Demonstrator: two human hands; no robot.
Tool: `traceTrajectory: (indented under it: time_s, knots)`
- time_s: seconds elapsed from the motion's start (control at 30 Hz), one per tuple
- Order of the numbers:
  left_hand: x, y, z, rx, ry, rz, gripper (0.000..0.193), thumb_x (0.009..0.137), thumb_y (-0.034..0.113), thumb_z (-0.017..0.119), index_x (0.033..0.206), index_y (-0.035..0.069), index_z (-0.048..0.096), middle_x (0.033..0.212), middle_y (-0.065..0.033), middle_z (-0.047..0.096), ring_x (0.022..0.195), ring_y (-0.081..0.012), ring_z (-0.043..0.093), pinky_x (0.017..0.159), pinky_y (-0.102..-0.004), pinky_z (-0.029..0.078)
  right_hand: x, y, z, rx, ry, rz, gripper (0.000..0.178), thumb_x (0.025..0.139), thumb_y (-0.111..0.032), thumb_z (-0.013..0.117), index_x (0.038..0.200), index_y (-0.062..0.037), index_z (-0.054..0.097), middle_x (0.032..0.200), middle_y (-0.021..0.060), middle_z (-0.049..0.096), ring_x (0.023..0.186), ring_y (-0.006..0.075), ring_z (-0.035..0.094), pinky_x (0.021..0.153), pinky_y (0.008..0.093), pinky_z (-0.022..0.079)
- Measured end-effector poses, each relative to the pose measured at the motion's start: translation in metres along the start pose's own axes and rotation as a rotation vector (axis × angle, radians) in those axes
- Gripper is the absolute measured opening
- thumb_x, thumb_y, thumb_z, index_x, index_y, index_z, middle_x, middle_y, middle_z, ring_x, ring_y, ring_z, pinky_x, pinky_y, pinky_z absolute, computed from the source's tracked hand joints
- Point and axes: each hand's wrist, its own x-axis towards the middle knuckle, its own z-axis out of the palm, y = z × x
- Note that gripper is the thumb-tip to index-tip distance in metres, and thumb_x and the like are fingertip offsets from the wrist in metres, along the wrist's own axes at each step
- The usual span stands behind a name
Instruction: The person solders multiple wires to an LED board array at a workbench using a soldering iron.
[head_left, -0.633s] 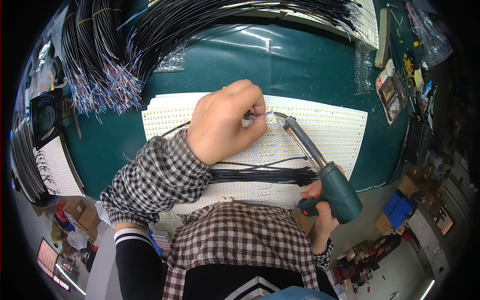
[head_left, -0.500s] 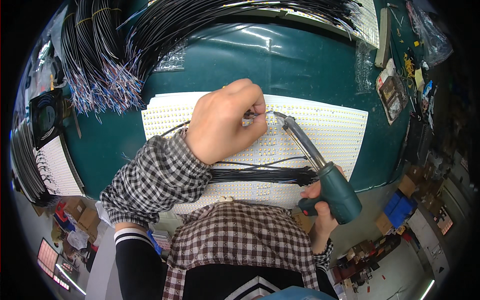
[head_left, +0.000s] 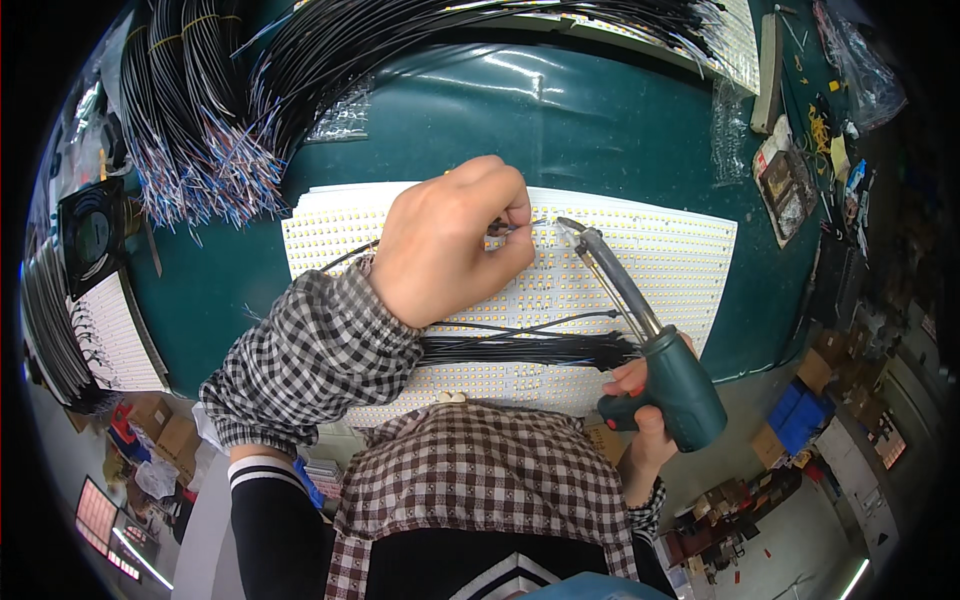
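In the head view, the left hand [head_left: 450, 245] pinches a black wire [head_left: 352, 255] over a white light board [head_left: 655, 265]; the right hand [head_left: 650, 425] grips a green soldering gun [head_left: 686, 390], its tip just right of the left hand's fingertips. Below that hand lies a wire bundle [head_left: 520, 350]. On the desk [head_left: 430, 125], beyond the right hand, a worn box [head_left: 785, 190] bears print too small to read.

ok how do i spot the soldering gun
On the green table lies a stack of white boards dotted with yellow. At its near right corner, the right hand holds the soldering gun. Its green pistol-shaped body sets it apart from the thin black cables alongside.
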Motion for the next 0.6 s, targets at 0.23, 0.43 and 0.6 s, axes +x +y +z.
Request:
traceTrajectory:
  time_s: [0.23, 0.43, 0.6]
  knots:
    - [-0.0004, 0.0008, 0.0001, -0.021, 0.003, -0.012, 0.015, 0.074, 0.007, 0.069, 0.081, 0.006, 0.056, 0.078, -0.0081, 0.059, 0.065, -0.0274, 0.061, 0.056, -0.0361, 0.048, -0.0034, -0.0039, -0.001, 0.006, 0.061, 0.092, 0.094, 0.069, -0.056, 0.083, 0.124, 0.0127, 0.051, 0.094, 0.0118, 0.064, 0.084, 0.0189, 0.066, 0.066, 0.0297, 0.06]
    - [0.0004, 0.0011, 0.0005, -0.018, 0.004, -0.011, 0.014, 0.074, 0.006, 0.069, 0.081, 0.006, 0.056, 0.079, -0.0081, 0.059, 0.064, -0.0268, 0.06, 0.055, -0.0357, 0.048, -0.0032, -0.0038, -0.0025, 0.01, 0.043, 0.121, 0.099, 0.069, -0.057, 0.083, 0.129, 0.0121, 0.046, 0.094, 0.011, 0.063, 0.088, 0.0202, 0.067, 0.068, 0.0294, 0.061]
    - [0.0026, 0.0063, -0.0061, -0.194, -0.052, -0.187, 0.012, 0.076, 0.006, 0.068, 0.085, 0.005, 0.059, 0.08, -0.0095, 0.06, 0.066, -0.0262, 0.062, 0.058, -0.0336, 0.05, -0.0057, -0.003, -0.0047, 0.026, 0.055, 0.119, 0.093, 0.07, -0.057, 0.082, 0.124, 0.0112, 0.051, 0.096, 0.0117, 0.062, 0.092, 0.0216, 0.066, 0.068, 0.0301, 0.062]
